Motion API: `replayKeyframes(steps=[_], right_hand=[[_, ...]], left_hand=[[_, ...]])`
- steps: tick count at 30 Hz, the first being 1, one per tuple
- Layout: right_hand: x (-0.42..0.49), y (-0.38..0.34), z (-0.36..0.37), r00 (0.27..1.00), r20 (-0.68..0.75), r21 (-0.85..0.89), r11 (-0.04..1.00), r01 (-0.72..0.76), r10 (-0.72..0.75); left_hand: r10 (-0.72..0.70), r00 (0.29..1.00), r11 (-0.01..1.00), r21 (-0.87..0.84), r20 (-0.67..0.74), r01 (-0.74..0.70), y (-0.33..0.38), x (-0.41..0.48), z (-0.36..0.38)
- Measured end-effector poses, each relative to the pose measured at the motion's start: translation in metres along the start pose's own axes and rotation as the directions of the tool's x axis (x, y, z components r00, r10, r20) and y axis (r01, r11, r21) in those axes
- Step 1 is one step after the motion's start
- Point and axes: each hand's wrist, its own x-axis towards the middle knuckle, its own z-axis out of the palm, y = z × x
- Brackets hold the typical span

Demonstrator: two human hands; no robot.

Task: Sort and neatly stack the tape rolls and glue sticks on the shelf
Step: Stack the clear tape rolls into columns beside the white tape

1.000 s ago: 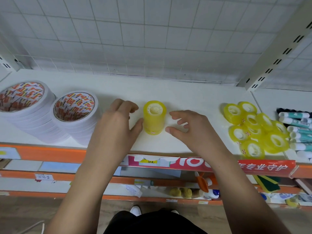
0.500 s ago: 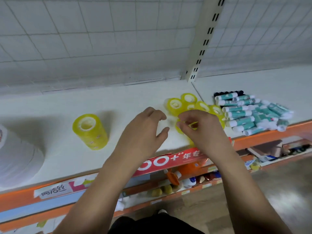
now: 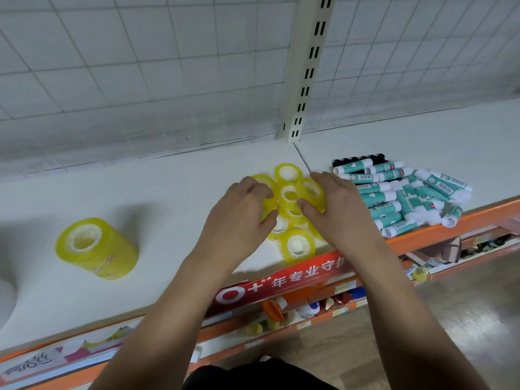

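a white shelf (image 3: 168, 192) is seen from above, backed by a wire grid panel (image 3: 140, 66). a second ago a stack of yellow tape rolls (image 3: 95, 247) was being steadied between both hands. that stack is now left standing alone at the left, well apart from the hands. the view has been swung to the right, and both hands have been brought onto the loose tape rolls (image 3: 289, 194), a jumbled yellow cluster near the shelf's front edge, just left of the seam below the slotted upright post (image 3: 306, 68).

the left hand (image 3: 242, 209) is curled over the left side of the cluster, with fingers on top of a roll and the thumb pressed in from the near side. the right hand (image 3: 334, 209) is curled the same way on the right side, with a roll pinched between thumb and fingers. whether any roll has been lifted cannot be told.

the glue sticks (image 3: 405, 198) are heaped untidily just right of the right hand, untouched.

one stack appears to be finished and a second gathering begun. most of the sorting is judged to remain, including all the glue sticks.
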Motion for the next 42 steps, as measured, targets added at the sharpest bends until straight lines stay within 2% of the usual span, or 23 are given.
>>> replayKeyframes(steps=[4, 7, 9, 11, 14, 18, 24, 31, 38, 42], right_hand=[[0.004, 0.010, -0.002, 0.997, 0.067, 0.051, 0.998, 0.038, -0.041], [0.004, 0.011, -0.007, 0.996, 0.027, 0.125, 0.989, 0.082, -0.086], [0.002, 0.007, -0.010, 0.991, 0.004, 0.171, 0.976, 0.131, -0.134], [-0.001, 0.002, -0.013, 0.984, 0.001, 0.200, 0.964, 0.172, -0.176], [-0.006, -0.007, -0.012, 0.979, 0.013, 0.231, 0.953, 0.197, -0.206], [-0.012, -0.025, -0.001, 0.965, 0.048, 0.251, 0.938, 0.238, -0.258], [-0.017, -0.064, 0.026, 0.931, 0.158, 0.174, 0.937, 0.302, -0.329], [-0.032, -0.101, 0.055, 0.869, 0.343, 0.179, 0.933, 0.312, -0.357], [-0.038, -0.088, 0.037, 0.920, 0.261, 0.223, 0.945, 0.238, -0.293], [-0.038, -0.071, 0.030, 0.961, 0.054, 0.212, 0.944, 0.254, -0.270]], left_hand=[[-0.014, 0.999, 0.994, 0.107, -0.029, 0.018, 0.000, 0.013, 0.006], [-0.110, 0.991, 0.981, 0.171, 0.071, 0.096, -0.003, 0.023, 0.010], [-0.139, 0.984, 0.986, 0.109, 0.110, 0.127, -0.006, 0.028, 0.011], [-0.163, 0.985, 0.987, 0.015, 0.063, 0.162, -0.008, 0.030, 0.008], [-0.188, 0.982, 0.982, -0.023, -0.031, 0.188, -0.010, 0.025, -0.001], [-0.220, 0.972, 0.974, -0.068, -0.081, 0.215, -0.019, -0.001, -0.019], [-0.319, 0.933, 0.948, -0.063, -0.169, 0.313, -0.044, -0.056, -0.042], [-0.316, 0.933, 0.947, -0.117, -0.173, 0.299, -0.062, -0.090, -0.050], [-0.251, 0.964, 0.961, -0.145, -0.083, 0.237, -0.055, -0.086, -0.038], [-0.236, 0.972, 0.967, -0.099, -0.013, 0.234, -0.050, -0.080, -0.025]])
